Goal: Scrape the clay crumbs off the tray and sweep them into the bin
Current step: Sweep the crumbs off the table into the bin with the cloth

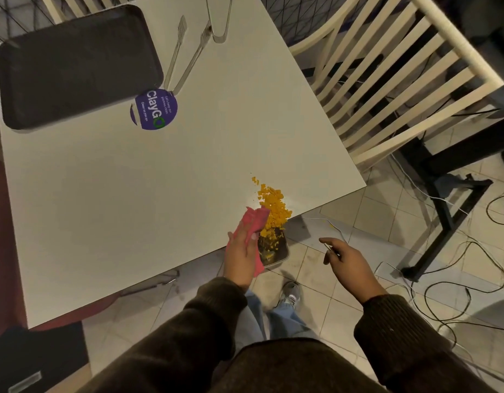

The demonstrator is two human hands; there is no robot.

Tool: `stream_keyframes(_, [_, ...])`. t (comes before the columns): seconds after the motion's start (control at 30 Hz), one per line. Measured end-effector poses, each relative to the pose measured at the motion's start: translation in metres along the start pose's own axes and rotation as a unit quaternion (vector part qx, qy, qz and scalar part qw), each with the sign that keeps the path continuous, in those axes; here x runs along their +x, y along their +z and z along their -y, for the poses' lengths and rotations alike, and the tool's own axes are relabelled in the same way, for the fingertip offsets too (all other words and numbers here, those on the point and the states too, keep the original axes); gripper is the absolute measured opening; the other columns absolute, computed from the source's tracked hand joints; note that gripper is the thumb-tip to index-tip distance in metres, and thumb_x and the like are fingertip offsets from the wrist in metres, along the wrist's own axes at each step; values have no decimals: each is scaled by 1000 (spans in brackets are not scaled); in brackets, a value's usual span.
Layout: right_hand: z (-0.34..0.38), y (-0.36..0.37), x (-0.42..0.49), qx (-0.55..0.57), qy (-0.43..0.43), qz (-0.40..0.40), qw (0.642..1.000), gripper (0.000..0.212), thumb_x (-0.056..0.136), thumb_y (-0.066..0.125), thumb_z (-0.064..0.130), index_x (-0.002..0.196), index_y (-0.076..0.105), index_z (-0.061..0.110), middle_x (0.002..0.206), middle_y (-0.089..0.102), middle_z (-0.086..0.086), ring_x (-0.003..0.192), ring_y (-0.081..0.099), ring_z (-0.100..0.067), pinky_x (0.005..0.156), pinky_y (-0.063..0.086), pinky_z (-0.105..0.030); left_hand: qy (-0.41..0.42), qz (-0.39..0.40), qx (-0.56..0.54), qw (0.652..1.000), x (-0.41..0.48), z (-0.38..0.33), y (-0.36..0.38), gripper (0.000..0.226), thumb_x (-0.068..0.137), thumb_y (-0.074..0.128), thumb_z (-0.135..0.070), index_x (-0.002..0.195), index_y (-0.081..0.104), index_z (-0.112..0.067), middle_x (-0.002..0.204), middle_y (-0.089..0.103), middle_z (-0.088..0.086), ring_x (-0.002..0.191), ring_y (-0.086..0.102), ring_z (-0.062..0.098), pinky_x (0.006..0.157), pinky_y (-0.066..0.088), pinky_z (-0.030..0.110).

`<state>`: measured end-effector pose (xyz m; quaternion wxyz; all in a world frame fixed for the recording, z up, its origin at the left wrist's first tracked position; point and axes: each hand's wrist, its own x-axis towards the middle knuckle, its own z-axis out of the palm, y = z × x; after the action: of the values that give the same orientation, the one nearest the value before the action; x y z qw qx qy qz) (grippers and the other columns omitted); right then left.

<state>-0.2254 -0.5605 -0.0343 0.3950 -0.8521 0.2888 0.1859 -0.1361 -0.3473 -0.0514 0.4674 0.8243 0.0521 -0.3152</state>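
A heap of orange clay crumbs (273, 205) lies at the near right edge of the white table (148, 194), and some are spilling over the edge. Below that edge stands a small metal bin (279, 255) with crumbs inside. My left hand (241, 255) presses a pink cloth (255, 219) flat against the crumbs at the table edge. My right hand (346, 263) hovers over the floor to the right of the bin, fingers loosely curled around a thin metal tool. The dark tray (75, 66) rests bare at the far left of the table.
Metal tongs (188, 55) and a second pair (219, 21) lie at the far side, beside a purple round ClayGo sticker (155, 109). A cream slatted chair (387, 75) stands to the right. Cables (443, 279) run over the tiled floor, and my shoe (290, 295) is below the bin.
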Motion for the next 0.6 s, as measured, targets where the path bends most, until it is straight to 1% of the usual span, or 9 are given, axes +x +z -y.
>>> stream_keyframes(0.07, [-1,-1,-1,0,0,0,1000,35,96,41,13,124,54,27,80,62,8,73,52,5,62,36,-14,-37,-8,-54,998,-7,5,-3,65,90,29,-65,150,33,-37,154,42,9,146,34,37,114,36,57])
stream_keyframes(0.1, [-1,-1,0,-2,-1,-1,1000,35,96,41,13,125,54,26,80,63,8,73,52,5,62,36,-14,-50,-18,-76,996,-11,4,-6,69,88,30,-67,149,34,-34,151,45,10,142,39,36,112,40,56])
stream_keyframes(0.23, [3,-4,3,-2,-2,-8,1000,35,96,41,13,126,54,26,79,64,3,67,51,0,58,36,-17,-31,-105,-117,987,-15,-13,-29,43,106,32,-34,146,42,-19,128,55,7,117,58,29,100,51,43])
stream_keyframes(0.27, [4,-5,4,-3,-3,-8,1000,35,96,40,12,126,54,26,79,64,3,65,50,-1,57,36,-18,-13,-134,-110,985,-14,-17,-39,42,107,32,-31,144,44,-17,125,56,6,114,58,27,99,50,40])
stream_keyframes(0.33, [6,-5,5,-2,-3,-10,1000,36,96,40,12,126,53,26,79,64,2,63,50,-3,56,36,-19,6,-174,-96,980,-3,-19,-56,42,107,32,-30,145,45,-16,127,58,9,116,58,28,103,48,42])
stream_keyframes(0.4, [6,-5,6,7,-1,-14,1000,37,96,40,12,127,54,26,80,65,1,63,50,-4,56,36,-19,-7,-198,-86,976,18,-16,-69,44,107,32,-31,147,43,-15,135,56,11,122,55,30,110,44,44])
stream_keyframes(0.47, [5,-5,5,11,2,-18,1000,37,95,40,11,126,54,26,80,65,1,65,52,-6,57,38,-19,-35,-209,-51,976,41,-13,-78,49,107,31,-33,152,36,-15,146,48,12,132,49,31,114,38,40])
stream_keyframes(0.53, [5,-5,4,8,6,-19,1000,37,95,40,12,126,54,27,81,66,0,69,55,-10,59,40,-19,-39,-199,-4,979,60,-13,-81,53,107,30,-36,157,27,-20,156,38,16,144,36,35,118,32,42])
stream_keyframes(0.6, [4,-6,2,6,13,-22,1000,36,96,40,12,126,54,27,83,66,0,67,55,-11,58,40,-20,-10,-176,64,982,74,-18,-78,52,107,30,-35,157,23,-26,162,29,12,152,19,35,122,25,45])
